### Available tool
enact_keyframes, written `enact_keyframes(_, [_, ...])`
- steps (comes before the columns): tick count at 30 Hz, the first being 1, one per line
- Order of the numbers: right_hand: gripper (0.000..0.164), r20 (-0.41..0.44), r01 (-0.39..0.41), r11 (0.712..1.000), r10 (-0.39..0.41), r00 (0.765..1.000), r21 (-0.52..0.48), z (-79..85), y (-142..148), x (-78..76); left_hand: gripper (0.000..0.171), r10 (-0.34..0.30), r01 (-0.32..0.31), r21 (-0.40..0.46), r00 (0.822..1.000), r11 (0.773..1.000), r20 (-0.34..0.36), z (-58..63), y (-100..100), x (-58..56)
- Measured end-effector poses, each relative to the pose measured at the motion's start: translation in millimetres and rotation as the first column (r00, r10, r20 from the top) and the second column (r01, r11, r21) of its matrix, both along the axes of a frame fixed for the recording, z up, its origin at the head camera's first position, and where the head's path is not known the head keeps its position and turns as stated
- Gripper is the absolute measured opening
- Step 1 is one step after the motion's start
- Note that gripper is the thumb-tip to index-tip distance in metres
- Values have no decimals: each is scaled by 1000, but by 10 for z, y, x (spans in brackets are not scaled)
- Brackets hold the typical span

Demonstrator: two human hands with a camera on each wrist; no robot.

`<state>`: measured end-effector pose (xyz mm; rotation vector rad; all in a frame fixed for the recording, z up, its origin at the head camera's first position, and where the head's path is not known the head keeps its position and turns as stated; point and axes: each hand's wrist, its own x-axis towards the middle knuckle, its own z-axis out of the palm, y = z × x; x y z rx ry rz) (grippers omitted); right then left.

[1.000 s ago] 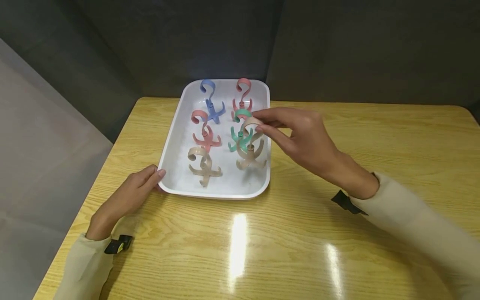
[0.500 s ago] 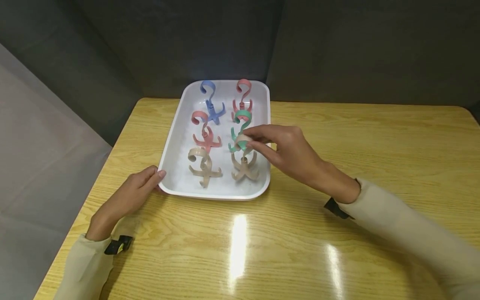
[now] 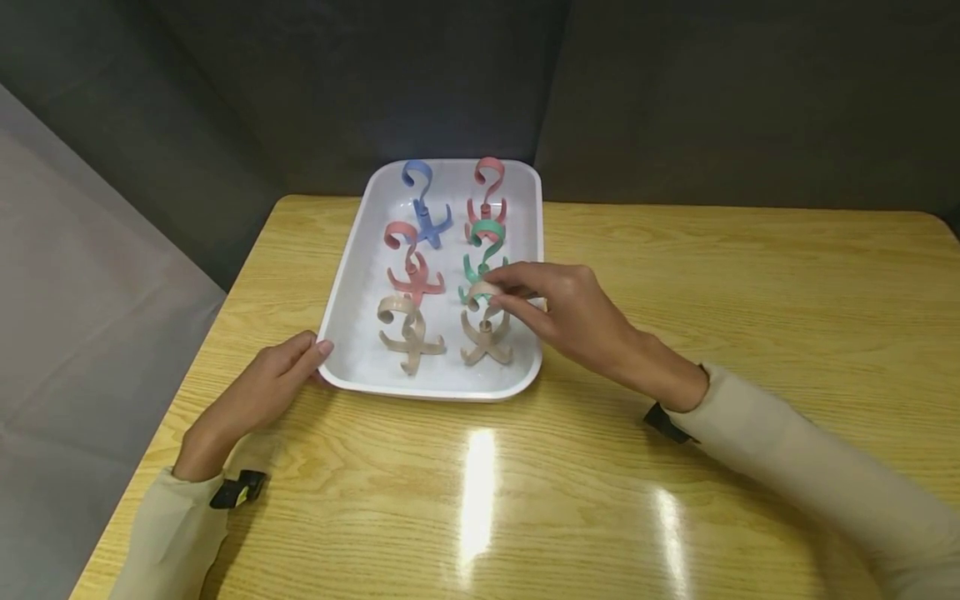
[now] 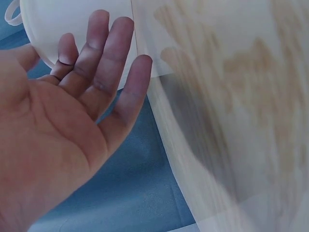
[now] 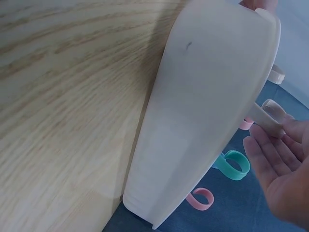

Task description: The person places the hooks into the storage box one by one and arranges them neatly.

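Note:
Several plastic multi-prong hanging hooks stand in a white tray [image 3: 450,385], each with a curled top. My right hand [image 3: 581,312] pinches the curled top of a beige hook [image 3: 486,342] in the tray's near right part, its prongs spread low over the tray bottom. In the right wrist view, thumb and fingers meet on this beige curl [image 5: 268,121], beyond the tray wall. My left hand [image 3: 262,383] holds the tray's near left corner, thumb over the rim. The left wrist view shows its palm and fingers [image 4: 118,53] along the tray's outside.
Left of the held hook stands another beige hook [image 3: 410,337]. Behind are a pink hook [image 3: 415,275] and a green hook [image 3: 487,233], then a blue hook [image 3: 426,221] and a second pink hook [image 3: 489,179]. A dark cloth [image 3: 675,100] hangs behind the wooden table [image 3: 712,275].
My right hand has come down and slightly left with the beige hook, from over the tray's right side to its near right part. The left hand keeps its place on the tray.

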<state>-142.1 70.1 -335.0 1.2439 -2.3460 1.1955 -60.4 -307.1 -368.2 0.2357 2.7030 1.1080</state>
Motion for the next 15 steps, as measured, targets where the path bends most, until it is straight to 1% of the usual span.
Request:
enact_keyframes(6, [31,-15,-13,1000,13,1000,-2,-27,16,39,39,-9,9,2,1000,1000,-2,3,-4,-14])
enact_keyframes(11, [35,-16,-22,1000,22,1000,1,-63,35,46,38,-21,21,9,1000,1000,-20,-1,-28,-5])
enact_keyframes(13, [40,-8,-18,999,18,1000,34,-75,57,44,39,-28,28,14,999,1000,-35,-10,-50,4])
enact_keyframes(15, [50,-6,-3,996,3,1000,94,-81,109,41,41,-28,29,16,998,999,-60,-16,-75,9])
